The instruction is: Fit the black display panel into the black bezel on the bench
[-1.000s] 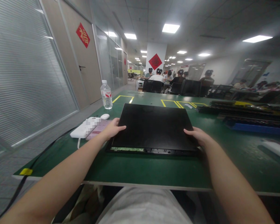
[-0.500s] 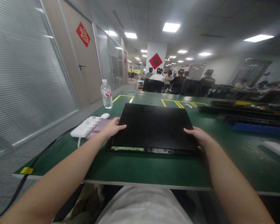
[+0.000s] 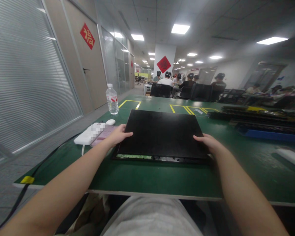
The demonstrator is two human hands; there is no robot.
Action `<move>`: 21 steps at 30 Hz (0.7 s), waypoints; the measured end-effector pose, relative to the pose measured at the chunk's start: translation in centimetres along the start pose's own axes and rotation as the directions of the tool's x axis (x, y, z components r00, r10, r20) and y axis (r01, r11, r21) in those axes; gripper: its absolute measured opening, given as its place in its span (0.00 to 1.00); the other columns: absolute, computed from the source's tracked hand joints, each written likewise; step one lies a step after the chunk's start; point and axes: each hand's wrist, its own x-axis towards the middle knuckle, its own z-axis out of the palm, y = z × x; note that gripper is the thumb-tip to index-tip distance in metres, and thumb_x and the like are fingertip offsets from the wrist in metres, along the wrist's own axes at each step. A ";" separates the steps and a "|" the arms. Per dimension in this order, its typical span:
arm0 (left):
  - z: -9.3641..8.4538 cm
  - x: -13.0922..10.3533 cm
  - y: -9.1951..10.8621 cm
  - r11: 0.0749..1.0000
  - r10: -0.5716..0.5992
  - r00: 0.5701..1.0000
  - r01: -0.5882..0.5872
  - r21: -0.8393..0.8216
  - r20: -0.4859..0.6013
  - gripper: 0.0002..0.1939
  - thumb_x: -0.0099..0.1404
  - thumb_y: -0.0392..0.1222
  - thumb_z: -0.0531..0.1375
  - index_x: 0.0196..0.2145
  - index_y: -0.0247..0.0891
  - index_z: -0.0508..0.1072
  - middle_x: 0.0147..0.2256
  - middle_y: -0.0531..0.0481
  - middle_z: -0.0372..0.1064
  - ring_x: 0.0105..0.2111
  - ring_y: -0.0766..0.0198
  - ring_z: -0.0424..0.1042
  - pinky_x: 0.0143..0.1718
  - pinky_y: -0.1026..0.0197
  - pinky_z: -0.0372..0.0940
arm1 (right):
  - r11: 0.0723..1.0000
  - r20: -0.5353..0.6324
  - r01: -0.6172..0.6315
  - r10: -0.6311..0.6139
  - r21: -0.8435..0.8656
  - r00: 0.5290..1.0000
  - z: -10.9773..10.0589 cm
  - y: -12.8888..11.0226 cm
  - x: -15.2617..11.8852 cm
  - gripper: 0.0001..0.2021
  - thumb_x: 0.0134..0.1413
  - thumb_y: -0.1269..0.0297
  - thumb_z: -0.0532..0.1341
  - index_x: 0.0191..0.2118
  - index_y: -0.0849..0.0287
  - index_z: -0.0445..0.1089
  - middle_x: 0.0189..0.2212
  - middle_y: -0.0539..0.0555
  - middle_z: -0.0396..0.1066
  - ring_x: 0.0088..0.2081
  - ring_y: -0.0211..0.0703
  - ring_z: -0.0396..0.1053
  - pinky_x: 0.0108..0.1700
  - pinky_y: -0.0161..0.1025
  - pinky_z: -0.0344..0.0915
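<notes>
A black flat display panel (image 3: pixel 163 134) lies in front of me on the green table (image 3: pixel 157 180). Along its near edge a green circuit board strip (image 3: pixel 134 157) and a dark frame show. My left hand (image 3: pixel 119 134) grips the panel's left side, thumb on top and the other fingers largely hidden at the edge. My right hand (image 3: pixel 208 142) holds the right side the same way, its fingers mostly out of sight below. A pink-screened phone (image 3: pixel 102 136) lies just beyond my left wrist.
On the left stand a water bottle (image 3: pixel 112 100), a white device with a cable (image 3: pixel 88 133) and a small white oval case (image 3: pixel 110 122). Dark strips (image 3: pixel 260 114) are piled at the right by a blue piece (image 3: pixel 272 134). A white object (image 3: pixel 291 157) lies nearer. Several people sit farther back.
The far edge of the display panel has dropped very slightly. Both hands keep their places on its sides.
</notes>
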 end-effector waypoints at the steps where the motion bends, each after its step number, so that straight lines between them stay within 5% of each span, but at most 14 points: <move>1: 0.0 0.1 -0.1 1.000 0.000 1.000 0.000 0.008 0.000 0.28 0.46 0.37 0.76 0.43 0.39 0.70 0.43 0.44 0.80 0.50 0.47 0.78 0.53 0.43 0.71 | 1.000 -0.002 0.002 -0.002 -0.001 1.000 0.0 0.0 0.0 0.13 0.49 0.65 0.73 0.41 0.56 0.73 0.34 0.58 0.80 0.35 0.51 0.79 0.37 0.46 0.76; 21: -0.3 0.3 -0.3 0.996 0.049 0.999 -0.049 0.073 0.002 0.29 0.43 0.42 0.77 0.42 0.39 0.71 0.44 0.43 0.79 0.52 0.45 0.76 0.56 0.43 0.68 | 1.000 -0.018 -0.004 0.004 0.005 1.000 0.0 0.0 -0.2 0.11 0.51 0.66 0.71 0.41 0.55 0.72 0.33 0.57 0.80 0.34 0.51 0.79 0.35 0.46 0.76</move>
